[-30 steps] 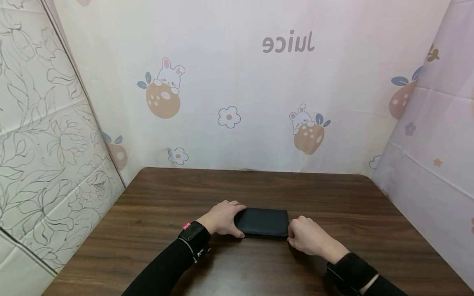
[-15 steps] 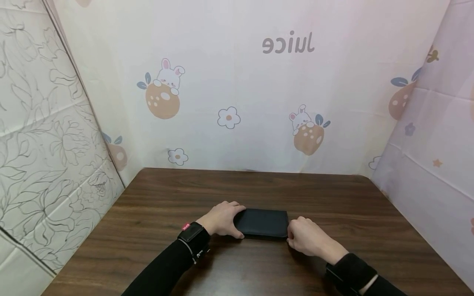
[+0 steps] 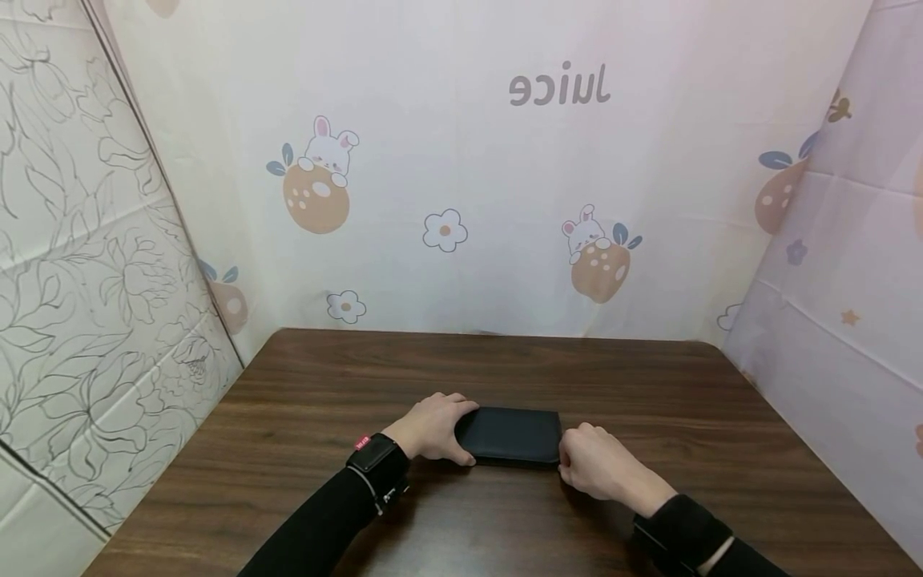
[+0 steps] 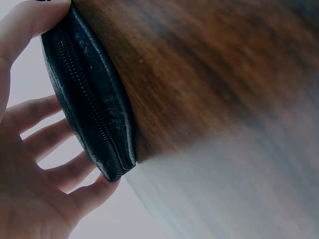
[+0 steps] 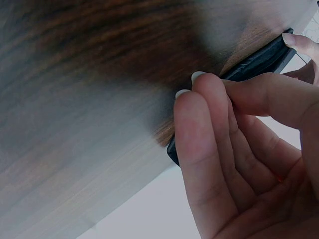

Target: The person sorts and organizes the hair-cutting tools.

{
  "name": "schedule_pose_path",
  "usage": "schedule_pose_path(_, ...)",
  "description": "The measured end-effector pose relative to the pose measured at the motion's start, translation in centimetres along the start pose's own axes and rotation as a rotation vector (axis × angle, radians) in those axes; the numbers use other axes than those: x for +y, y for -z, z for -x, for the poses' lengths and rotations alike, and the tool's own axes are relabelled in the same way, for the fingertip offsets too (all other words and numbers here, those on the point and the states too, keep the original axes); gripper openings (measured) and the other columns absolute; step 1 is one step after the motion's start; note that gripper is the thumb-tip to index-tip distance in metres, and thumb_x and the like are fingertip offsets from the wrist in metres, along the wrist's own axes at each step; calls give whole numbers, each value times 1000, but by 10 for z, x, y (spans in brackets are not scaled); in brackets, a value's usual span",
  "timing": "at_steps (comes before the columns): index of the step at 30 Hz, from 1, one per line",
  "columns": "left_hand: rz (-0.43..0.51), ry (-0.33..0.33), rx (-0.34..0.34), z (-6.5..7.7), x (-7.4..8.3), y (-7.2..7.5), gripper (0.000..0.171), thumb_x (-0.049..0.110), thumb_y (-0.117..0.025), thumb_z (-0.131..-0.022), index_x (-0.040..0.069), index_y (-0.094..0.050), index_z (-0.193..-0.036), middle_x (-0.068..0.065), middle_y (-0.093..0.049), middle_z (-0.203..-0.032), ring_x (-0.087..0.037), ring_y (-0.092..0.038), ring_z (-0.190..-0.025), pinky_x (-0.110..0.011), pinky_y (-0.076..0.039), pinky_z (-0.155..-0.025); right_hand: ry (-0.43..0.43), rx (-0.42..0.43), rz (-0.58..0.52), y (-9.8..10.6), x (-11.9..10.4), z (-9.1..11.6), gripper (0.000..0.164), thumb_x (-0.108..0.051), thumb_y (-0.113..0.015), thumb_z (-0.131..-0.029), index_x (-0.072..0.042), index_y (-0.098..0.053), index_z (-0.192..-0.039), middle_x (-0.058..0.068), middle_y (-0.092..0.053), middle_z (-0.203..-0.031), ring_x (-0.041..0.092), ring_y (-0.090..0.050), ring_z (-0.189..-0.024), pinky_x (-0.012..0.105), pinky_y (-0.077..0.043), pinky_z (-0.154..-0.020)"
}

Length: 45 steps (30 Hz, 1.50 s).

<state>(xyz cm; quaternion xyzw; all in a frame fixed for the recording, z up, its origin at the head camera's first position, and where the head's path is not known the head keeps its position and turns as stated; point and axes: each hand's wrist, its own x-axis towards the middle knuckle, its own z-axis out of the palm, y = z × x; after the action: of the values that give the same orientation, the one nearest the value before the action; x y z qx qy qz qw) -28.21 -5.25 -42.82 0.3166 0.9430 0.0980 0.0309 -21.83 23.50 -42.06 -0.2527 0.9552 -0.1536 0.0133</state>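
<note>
A black zip wallet [image 3: 509, 435] lies flat on the brown wooden table, between the two hands. My left hand [image 3: 433, 429] grips its left end, thumb at the near corner and fingers spread along the far side. In the left wrist view, the zipper [image 4: 87, 94] runs along the wallet's edge with its teeth meshed. At the opposite end, my right hand [image 3: 602, 461] has its fingers curled and pinches thumb to fingertips at the wallet's edge. What sits between those fingertips is hidden in the right wrist view, where the hand [image 5: 234, 134] covers part of the wallet [image 5: 259, 62].
The wooden table [image 3: 346, 369] extends around both hands. Behind it hangs a pale curtain [image 3: 447, 160] printed with rabbits, fruit and flowers. Further curtains close off the left and right sides. Each wrist wears a black strap [image 3: 378, 461].
</note>
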Motion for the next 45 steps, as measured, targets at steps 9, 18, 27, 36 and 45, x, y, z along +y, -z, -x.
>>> schedule_pose_path(9,-12,3,0,-1,-1,0,86,52,-85,-75,17,-55,-147,-3,-55,-144,-27,-53,-127,-42,-48,-100,-3,22,25,2,-2,-1,21,0,-73,-82,-15,-69,-67,-10,-53,-58,4,-47,-45,24,-42,-47)
schedule_pose_path(18,-23,3,-2,-2,0,2,85,52,-84,-76,17,-54,-147,-2,-55,-145,-27,-53,-127,-42,-48,-100,6,43,19,2,0,-1,21,0,-72,-82,-14,-69,-67,-11,-53,-57,3,-46,-45,23,-41,-46)
schedule_pose_path(27,-39,3,-13,-3,0,3,87,53,-84,-75,17,-54,-148,-2,-55,-144,-27,-53,-127,-42,-47,-101,15,55,15,1,0,-1,24,2,-70,-82,-16,-66,-65,-11,-50,-54,3,-42,-42,22,-37,-45)
schedule_pose_path(36,-52,12,-22,-5,0,0,87,54,-83,-76,18,-52,-149,-1,-53,-147,-26,-53,-128,-40,-47,-102,19,38,-20,-1,-3,-1,22,1,-71,-81,-15,-68,-66,-11,-52,-56,3,-44,-43,23,-40,-45)
schedule_pose_path(45,-46,12,-25,-3,-1,-2,87,54,-83,-76,18,-53,-149,-1,-54,-146,-27,-53,-127,-41,-47,-101,15,25,-50,-4,-11,0,23,2,-70,-83,-14,-69,-66,-12,-52,-53,3,-45,-41,22,-39,-44)
